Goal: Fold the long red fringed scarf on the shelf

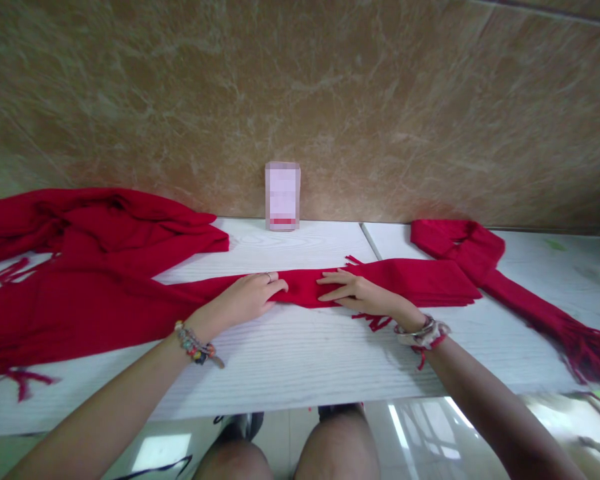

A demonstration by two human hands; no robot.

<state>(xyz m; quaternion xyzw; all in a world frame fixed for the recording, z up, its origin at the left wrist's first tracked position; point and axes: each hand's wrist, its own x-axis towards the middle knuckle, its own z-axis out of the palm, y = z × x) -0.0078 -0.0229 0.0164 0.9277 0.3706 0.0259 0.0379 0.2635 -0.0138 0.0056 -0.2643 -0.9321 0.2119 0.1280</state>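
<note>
A long red scarf (300, 288) lies across the white table, gathered narrow in the middle and folded in flat layers toward the right. My left hand (245, 301) has its fingers curled over the narrow stretch, gripping the cloth. On the folded part, my right hand (360, 292) rests with fingers stretched out and apart. Fringe shows above and below the cloth near my right hand. Leftward the scarf widens into a loose spread (105, 300) with fringe at its end. Whether the crumpled red cloth (130, 207) behind belongs to it, I cannot tell.
Another red scarf (457, 248), looped with a fringed tail, lies on the right of the white table (260, 380). A small pale box-like object (283, 193), blurred out, stands against the brown marbled wall (300, 87). My knees are below the table's front edge.
</note>
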